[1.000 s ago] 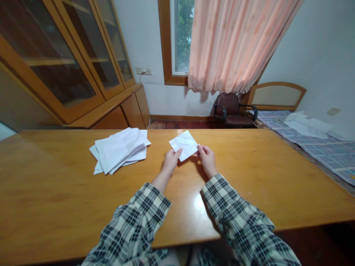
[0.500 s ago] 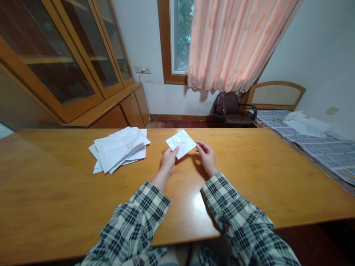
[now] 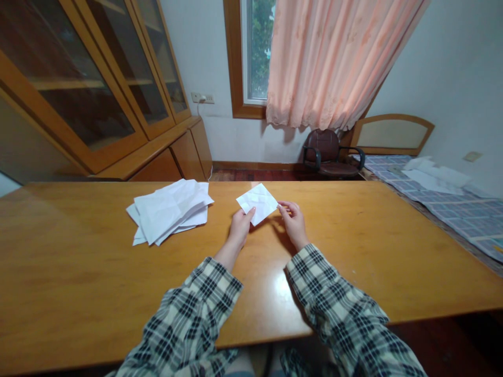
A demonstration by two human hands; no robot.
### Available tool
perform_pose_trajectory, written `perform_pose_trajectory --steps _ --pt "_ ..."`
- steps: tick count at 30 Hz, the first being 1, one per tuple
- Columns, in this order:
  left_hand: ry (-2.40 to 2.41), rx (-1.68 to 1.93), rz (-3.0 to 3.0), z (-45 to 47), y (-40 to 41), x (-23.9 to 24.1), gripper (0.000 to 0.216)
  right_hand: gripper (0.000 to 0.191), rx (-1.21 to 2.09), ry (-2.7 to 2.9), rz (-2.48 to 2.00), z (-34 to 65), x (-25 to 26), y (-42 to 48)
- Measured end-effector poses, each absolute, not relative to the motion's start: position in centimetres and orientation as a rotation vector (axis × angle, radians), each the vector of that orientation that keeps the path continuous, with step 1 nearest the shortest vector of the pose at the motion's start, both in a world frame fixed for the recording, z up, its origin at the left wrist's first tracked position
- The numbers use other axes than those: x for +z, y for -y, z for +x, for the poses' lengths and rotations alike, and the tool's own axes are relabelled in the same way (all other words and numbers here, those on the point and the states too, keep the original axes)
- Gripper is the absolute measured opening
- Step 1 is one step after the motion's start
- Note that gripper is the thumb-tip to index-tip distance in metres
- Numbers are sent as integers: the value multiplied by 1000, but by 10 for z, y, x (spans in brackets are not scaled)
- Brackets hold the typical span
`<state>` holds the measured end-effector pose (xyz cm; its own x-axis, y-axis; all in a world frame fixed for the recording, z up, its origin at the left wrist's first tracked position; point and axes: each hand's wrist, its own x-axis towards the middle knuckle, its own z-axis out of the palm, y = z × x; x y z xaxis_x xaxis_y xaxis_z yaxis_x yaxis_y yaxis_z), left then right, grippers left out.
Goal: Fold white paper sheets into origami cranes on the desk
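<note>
A small square of folded white paper (image 3: 258, 202), turned cornerwise like a diamond, is held just above the table. My left hand (image 3: 240, 225) pinches its near left edge, thumb on top and fingers underneath. At the paper's right corner, my right hand (image 3: 293, 222) closes thumb and fingertips on the tip. Faint creases run across the paper's face. Left of my hands lies a loose pile of white paper sheets (image 3: 168, 209), creased and overlapping at uneven angles.
The wooden table (image 3: 98, 293) spans the view. Beyond it stand a glass-door cabinet (image 3: 133, 131), a brown armchair (image 3: 328, 152) beneath a pink curtain (image 3: 322, 63), and a bed (image 3: 444, 204) at right with white sheets on it.
The right fingers have shifted slightly at the paper's right corner, curling in a little more. The left hand and the pile look nearly the same.
</note>
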<state>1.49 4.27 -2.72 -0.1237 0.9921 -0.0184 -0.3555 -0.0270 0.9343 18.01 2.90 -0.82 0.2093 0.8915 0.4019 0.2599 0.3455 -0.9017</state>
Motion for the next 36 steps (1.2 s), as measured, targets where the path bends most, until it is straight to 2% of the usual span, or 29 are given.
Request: perform_pose_trajectory --steps 6,13,19,29,31,36 --pt "-1078 1437 934 16 -42 -27 51 30 504 1380 -1132 181 -2 -26" --pt "-1198 1424 1086 15 -41 -28 42 25 441 1491 -1106 183 -2 -26" --pt "-1247 1407 1189 12 -31 -25 36 36 444 1617 -1104 185 -6 -28" --pt "-1161 1401 1103 8 -35 -31 37 34 449 1826 -1069 191 -12 -34" --pt "-1140 1406 1126 4 -35 -31 42 32 456 1854 -1060 192 -13 -35" --pt "-1260 1515 1229 -10 -33 -34 72 32 479 1907 -1092 195 -16 -37"
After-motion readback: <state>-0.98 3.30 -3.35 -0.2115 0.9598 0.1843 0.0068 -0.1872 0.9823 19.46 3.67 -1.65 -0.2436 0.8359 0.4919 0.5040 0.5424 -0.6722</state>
